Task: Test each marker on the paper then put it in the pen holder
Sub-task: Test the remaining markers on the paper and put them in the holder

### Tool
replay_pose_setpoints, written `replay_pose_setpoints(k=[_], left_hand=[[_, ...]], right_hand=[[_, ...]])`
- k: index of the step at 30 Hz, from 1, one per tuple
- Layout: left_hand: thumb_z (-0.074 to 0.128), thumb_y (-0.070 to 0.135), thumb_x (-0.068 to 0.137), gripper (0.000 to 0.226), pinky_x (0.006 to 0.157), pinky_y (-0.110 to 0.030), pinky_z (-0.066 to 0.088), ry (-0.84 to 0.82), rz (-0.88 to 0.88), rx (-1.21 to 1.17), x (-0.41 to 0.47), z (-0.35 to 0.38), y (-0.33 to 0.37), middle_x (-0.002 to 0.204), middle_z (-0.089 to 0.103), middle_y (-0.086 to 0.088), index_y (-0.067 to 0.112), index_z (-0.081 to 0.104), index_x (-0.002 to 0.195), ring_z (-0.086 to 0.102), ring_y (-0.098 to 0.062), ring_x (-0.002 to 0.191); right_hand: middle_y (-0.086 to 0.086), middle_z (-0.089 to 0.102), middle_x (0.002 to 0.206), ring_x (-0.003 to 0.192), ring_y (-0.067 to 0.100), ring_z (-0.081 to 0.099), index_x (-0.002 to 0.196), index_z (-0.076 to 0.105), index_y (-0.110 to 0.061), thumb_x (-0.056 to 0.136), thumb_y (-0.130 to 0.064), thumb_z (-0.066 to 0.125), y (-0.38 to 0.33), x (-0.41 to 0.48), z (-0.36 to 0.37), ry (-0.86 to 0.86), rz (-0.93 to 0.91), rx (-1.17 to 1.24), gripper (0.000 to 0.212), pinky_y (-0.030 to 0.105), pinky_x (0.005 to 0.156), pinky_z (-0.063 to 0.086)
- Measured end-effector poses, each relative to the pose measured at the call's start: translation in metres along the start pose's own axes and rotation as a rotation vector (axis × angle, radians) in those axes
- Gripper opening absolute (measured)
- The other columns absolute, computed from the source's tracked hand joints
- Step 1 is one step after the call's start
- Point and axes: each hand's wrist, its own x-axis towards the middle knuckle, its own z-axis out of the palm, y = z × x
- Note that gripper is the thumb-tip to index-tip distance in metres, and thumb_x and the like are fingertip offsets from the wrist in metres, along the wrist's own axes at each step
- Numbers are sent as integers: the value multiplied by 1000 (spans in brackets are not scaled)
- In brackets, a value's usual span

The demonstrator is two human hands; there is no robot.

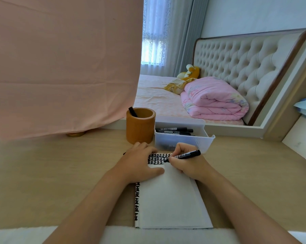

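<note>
at the centre of the frame, the right hand (187, 164) grips a black marker (184, 155), its tip touching the paper (169, 199) near the rows of black marks at the sheet's far edge. the left hand (139, 164) lies flat with relaxed fingers, pressing the paper's upper left part onto the wooden desk (60, 173). just above the hands stands a round brown pen holder (140, 126) with one black marker inside (132, 111), leaning on its left rim. beside it on the right sits a white tray (184, 140) holding more black markers (174, 131). at the upper left hangs a pink cloth (60, 67); at the upper right is a bed with a folded pink quilt (214, 99).
</note>
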Motion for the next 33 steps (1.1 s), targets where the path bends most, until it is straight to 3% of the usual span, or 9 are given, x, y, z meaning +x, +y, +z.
replay_pose_setpoints(k=[18, 22, 26, 30, 33], left_hand=[[59, 71, 77, 68, 95, -32, 38, -24, -20, -7, 1, 0, 0, 126, 47, 15, 39, 45, 136, 35, -5, 113], [59, 71, 78, 68, 97, -34, 39, -28, -22, -3, 0, -1, 1, 126, 48, 14, 39, 45, 137, 36, -6, 114], [59, 71, 78, 69, 97, -33, 38, -28, -21, -1, 0, -1, 2, 127, 48, 13, 39, 45, 137, 36, -6, 115], [60, 70, 78, 69, 96, -32, 38, -30, -26, -2, 0, -2, 3, 128, 48, 13, 39, 45, 138, 36, -6, 116], [60, 70, 78, 69, 97, -32, 38, -30, -26, -3, -1, -2, 3, 129, 48, 13, 38, 45, 138, 36, -6, 116]], right_hand=[[-3, 59, 64, 58, 4, 48, 63, 51, -24, 78, -12, 70, 7, 2, 3, 37, -60, -80, 27, 21, 53, 40], [3, 60, 65, 58, 6, 48, 62, 50, -24, 79, -10, 70, 8, 0, 3, 64, -80, -65, 30, 22, 54, 40], [-7, 59, 62, 58, 2, 49, 61, 50, -26, 79, -9, 71, 5, 0, 2, 22, -93, -82, 32, 17, 53, 39], [0, 61, 64, 58, 4, 50, 63, 53, -18, 79, -8, 71, 7, 0, 1, 25, -83, -60, 26, 17, 52, 40], [-7, 57, 60, 56, 2, 47, 62, 51, -22, 78, -8, 70, 7, 0, 2, 29, -83, -69, 28, 16, 51, 38]])
